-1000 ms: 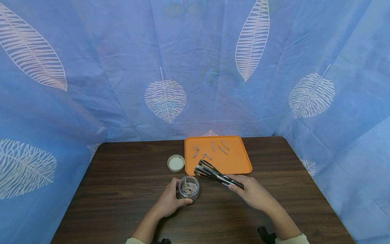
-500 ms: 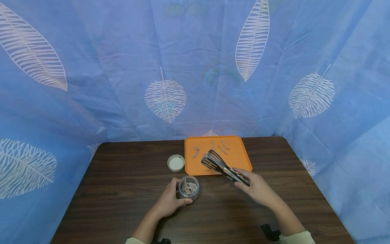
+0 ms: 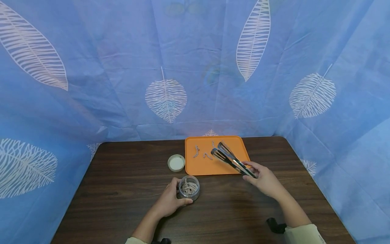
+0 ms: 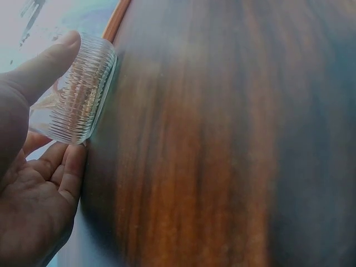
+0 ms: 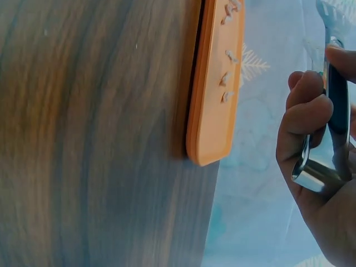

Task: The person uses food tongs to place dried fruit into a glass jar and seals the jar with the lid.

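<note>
My left hand [image 3: 170, 200] grips a clear jar [image 3: 196, 197] standing on the table, fingers on the far side and thumb on the near side. The jar is uncovered and holds several pale, thin, curved strips [image 3: 189, 187]. In the left wrist view the jar's ribbed wall [image 4: 92, 83] shows beside the thumb. Metal tongs [image 3: 240, 166] with slotted heads are in my right hand [image 3: 265, 179], held at the handle end. Their two heads stand apart over the orange tray [image 3: 195, 168], where several small greyish curved strips [image 3: 196, 151] lie, some hidden behind the tongs.
A round lid [image 3: 176, 163] with a pale inside lies left of the tray, behind the jar. The dark wood table [image 3: 128, 183] ends at a blue leaf-printed cloth [image 3: 122, 84] at the back and sides.
My right hand has carried the tongs from near the jar to the right and away from me, over the tray's right half. The left hand and jar have stayed in place.
</note>
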Demonstrator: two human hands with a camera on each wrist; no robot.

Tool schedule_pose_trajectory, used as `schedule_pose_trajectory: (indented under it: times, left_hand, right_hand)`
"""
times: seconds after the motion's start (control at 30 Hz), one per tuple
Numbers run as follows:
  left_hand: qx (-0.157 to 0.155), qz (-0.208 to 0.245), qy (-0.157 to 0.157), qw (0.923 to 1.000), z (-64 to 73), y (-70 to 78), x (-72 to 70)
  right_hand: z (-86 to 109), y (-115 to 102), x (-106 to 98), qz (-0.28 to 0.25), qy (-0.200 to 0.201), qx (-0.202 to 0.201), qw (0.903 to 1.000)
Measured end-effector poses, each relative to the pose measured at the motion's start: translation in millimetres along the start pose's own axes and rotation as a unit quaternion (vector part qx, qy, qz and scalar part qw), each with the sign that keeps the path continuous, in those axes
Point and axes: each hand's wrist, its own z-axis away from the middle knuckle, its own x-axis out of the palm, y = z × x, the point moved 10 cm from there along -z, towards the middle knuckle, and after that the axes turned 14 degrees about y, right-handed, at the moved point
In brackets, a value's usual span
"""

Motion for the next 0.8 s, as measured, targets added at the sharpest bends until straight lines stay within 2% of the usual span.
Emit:
schedule_pose_trajectory:
  times: [0.23,0.53,0.8]
  left_hand:
    - [-0.001,0.003,-0.001,1.0,-0.2,0.4,-0.5]
    - [-0.009,0.002,0.002,1.0,-0.2,1.3,-2.7]
    - [-0.005,-0.004,0.004,1.0,-0.8,1.2,-1.4]
  right_hand:
    - [-15.6,9,-11,-0.004,0.007,0.005,1.0]
    - [-34.9,16,-20,0.055,0.035,0.003,0.9979]
    - [-48.4,37,-25,0.063,0.051,0.032,0.9962]
